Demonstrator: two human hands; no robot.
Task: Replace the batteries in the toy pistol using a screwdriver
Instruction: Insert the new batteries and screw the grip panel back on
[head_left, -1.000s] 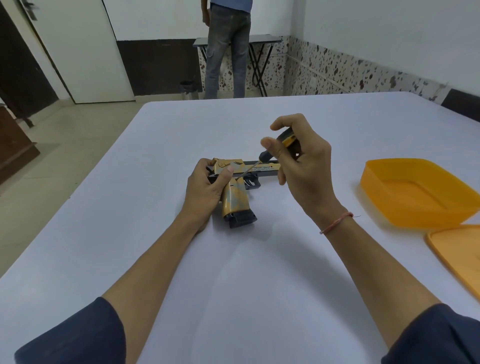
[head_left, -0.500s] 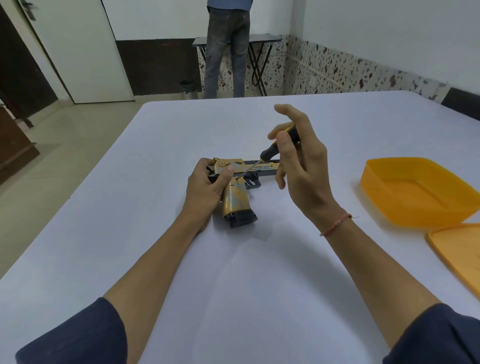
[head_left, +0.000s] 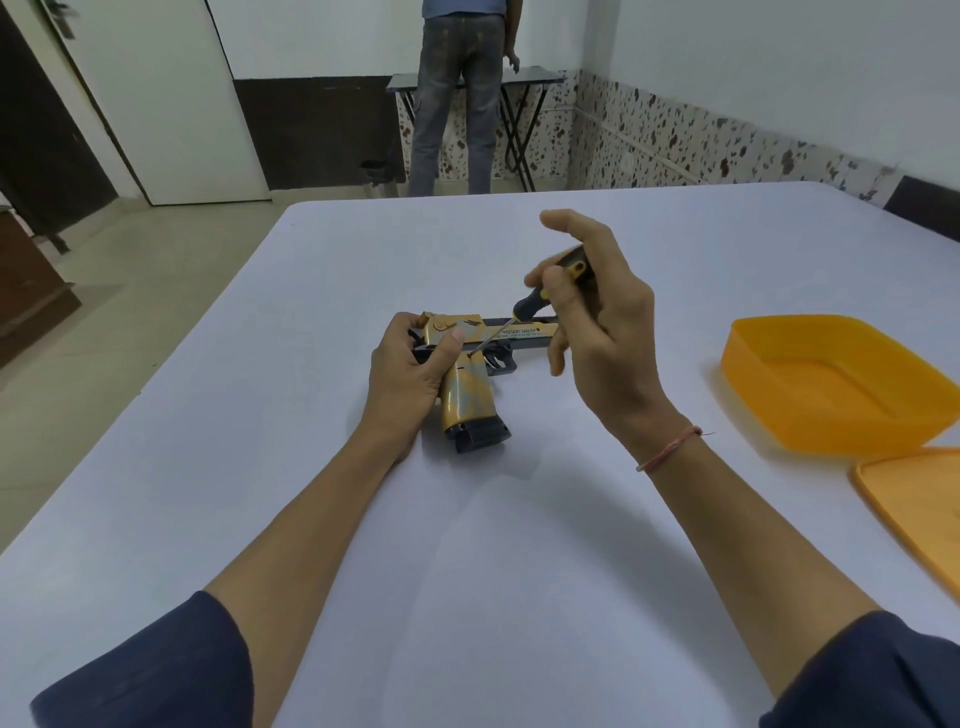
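Two hands are busy in the middle of the white table (head_left: 291, 493). The toy pistol (head_left: 470, 402) lies flat on its side there. Its barrel points to 3 o'clock and its grip points to about 5 o'clock, with a dark base at the end.

The left hand (head_left: 408, 376) holds the back end of the pistol. Its fingers curl round the far side, and its thumb presses on the near side, right at the top of the grip.

The right hand (head_left: 602, 327) is above the barrel. It holds the black and yellow handle of the screwdriver (head_left: 535, 301) with its thumb and bent fingers. One finger sticks out at 11 o'clock and does not touch the handle. The thin metal part of the screwdriver slants down to 8 o'clock. Its tip touches the pistol just beside the left thumb.

A thin thread band (head_left: 668, 449) goes round the right wrist.

An orange tub (head_left: 831, 387) sits on the table at 3 o'clock from the pistol, well apart from it. Its orange lid (head_left: 919, 514) lies flat at 4 o'clock, at the edge of the view.

A person (head_left: 457, 104) stands far off at 12 o'clock.
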